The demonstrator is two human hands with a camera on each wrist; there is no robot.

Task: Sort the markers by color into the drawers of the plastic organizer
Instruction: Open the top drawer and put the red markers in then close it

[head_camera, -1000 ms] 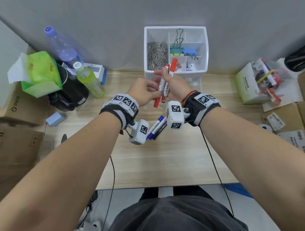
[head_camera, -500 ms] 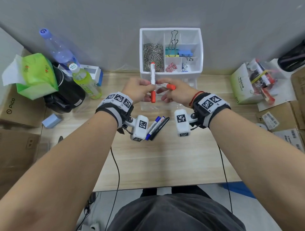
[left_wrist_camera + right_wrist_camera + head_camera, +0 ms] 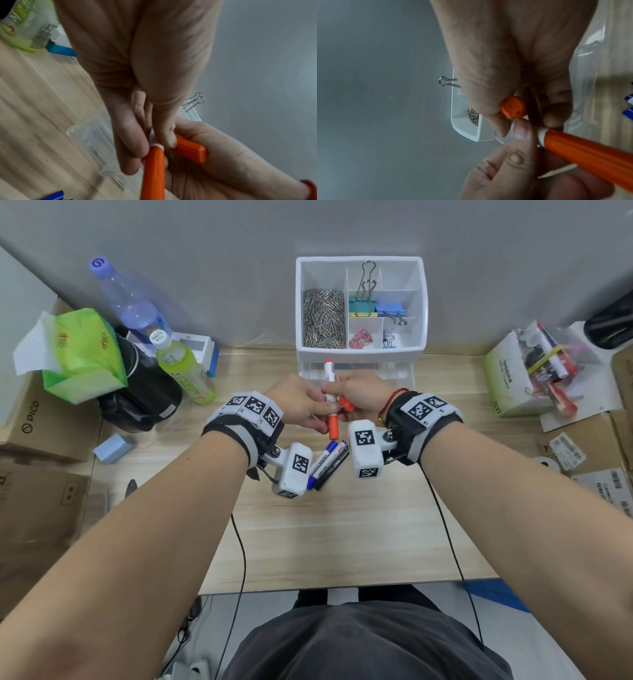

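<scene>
Two red markers are held in front of the white organizer (image 3: 359,350). My left hand (image 3: 320,409) pinches one red marker (image 3: 333,424) upright, cap down; the left wrist view shows its fingers on the white barrel just above the cap (image 3: 154,169). My right hand (image 3: 337,397) touches the left and grips the second red marker (image 3: 346,404), seen cap end-on in the right wrist view (image 3: 513,107). A blue marker (image 3: 323,463) and a black marker (image 3: 334,469) lie side by side on the table below the wrists. A clear drawer (image 3: 89,135) stands pulled out under the hands.
The organizer's top tray holds paper clips (image 3: 323,318) and binder clips (image 3: 376,309). At the left stand a green bottle (image 3: 183,371), a clear bottle (image 3: 133,302), a tissue pack (image 3: 82,350) and cardboard boxes (image 3: 37,422). A box of pens (image 3: 534,371) sits at the right.
A second ago my right hand held both red markers together. My left hand has taken one of them, and both hands have dropped closer to the table.
</scene>
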